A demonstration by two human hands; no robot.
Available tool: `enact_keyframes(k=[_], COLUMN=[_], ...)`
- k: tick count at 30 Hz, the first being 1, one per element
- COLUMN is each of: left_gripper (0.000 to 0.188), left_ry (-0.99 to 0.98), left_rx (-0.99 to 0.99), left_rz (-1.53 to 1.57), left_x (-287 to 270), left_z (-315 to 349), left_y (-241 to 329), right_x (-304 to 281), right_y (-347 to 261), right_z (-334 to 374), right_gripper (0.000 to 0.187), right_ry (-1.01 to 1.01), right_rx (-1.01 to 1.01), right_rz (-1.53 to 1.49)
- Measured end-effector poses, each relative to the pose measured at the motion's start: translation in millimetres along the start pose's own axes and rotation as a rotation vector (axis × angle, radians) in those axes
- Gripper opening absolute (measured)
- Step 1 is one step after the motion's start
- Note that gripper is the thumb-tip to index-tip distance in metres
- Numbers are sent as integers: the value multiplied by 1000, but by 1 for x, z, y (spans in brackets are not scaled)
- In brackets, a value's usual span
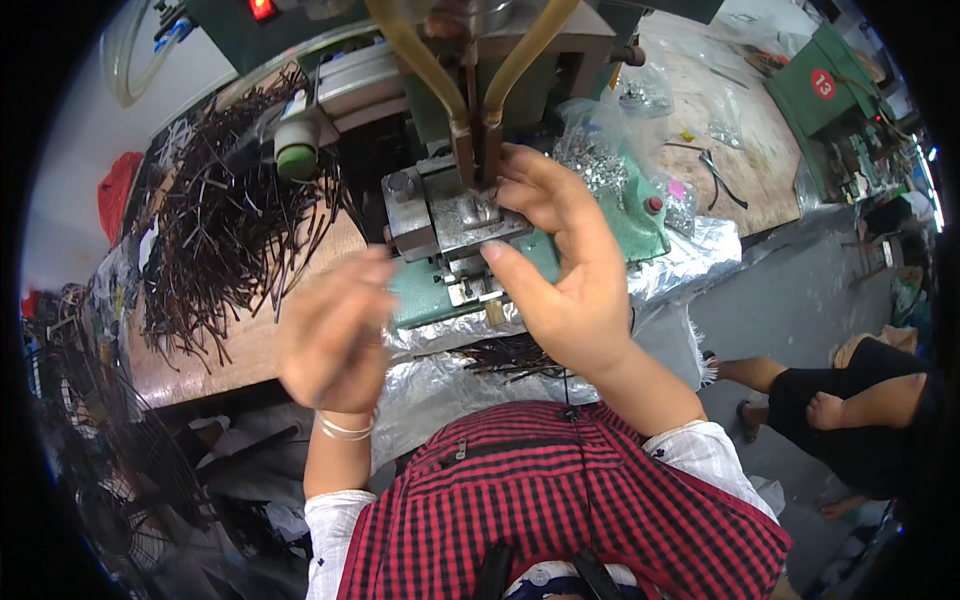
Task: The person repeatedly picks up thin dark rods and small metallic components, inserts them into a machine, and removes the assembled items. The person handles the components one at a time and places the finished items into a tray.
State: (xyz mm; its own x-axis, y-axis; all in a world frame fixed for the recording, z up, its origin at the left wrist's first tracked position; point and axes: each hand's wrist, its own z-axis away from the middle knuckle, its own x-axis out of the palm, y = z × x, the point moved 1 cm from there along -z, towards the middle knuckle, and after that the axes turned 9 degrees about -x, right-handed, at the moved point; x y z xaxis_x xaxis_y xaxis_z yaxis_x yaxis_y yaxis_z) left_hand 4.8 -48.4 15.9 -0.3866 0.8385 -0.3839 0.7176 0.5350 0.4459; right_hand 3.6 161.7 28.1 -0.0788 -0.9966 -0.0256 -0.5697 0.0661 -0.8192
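My right hand (580,285) is at a metal clamping block (465,215) on a green machine base. Its thumb rests near the block's front edge, well apart from the fingers, which bend around the far right side beside two upright copper-coloured electrodes (475,155). Nothing shows between thumb and fingers; some fingertips are partly hidden. Left of the block, my left hand (338,325) is raised and smeared by motion, so what its fingers do cannot be made out. Two yellowish hoses (425,60) run down to the electrodes.
A pile of thin dark strips with bent ends (230,220) covers the bench at left. More strips (510,357) lie on foil before me. Right of the machine are bags of small metal parts (595,165) and pliers (718,180). Another person's legs (840,395) are at right.
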Motion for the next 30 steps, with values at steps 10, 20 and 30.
enact_keyframes(k=[10, 20, 30], left_gripper=[26, 30, 35], left_ry=[-123, -133, -142], left_rx=[227, 288, 105], left_rz=[-12, -22, 34], left_x=[54, 56, 50], left_z=[-9, 3, 19], left_y=[5, 10, 22], right_x=[-107, -130, -100], right_y=[98, 109, 99], right_z=[35, 17, 31], right_gripper=[34, 20, 11], right_ry=[-57, 136, -134], right_rx=[227, 125, 9], right_rz=[598, 728, 1084])
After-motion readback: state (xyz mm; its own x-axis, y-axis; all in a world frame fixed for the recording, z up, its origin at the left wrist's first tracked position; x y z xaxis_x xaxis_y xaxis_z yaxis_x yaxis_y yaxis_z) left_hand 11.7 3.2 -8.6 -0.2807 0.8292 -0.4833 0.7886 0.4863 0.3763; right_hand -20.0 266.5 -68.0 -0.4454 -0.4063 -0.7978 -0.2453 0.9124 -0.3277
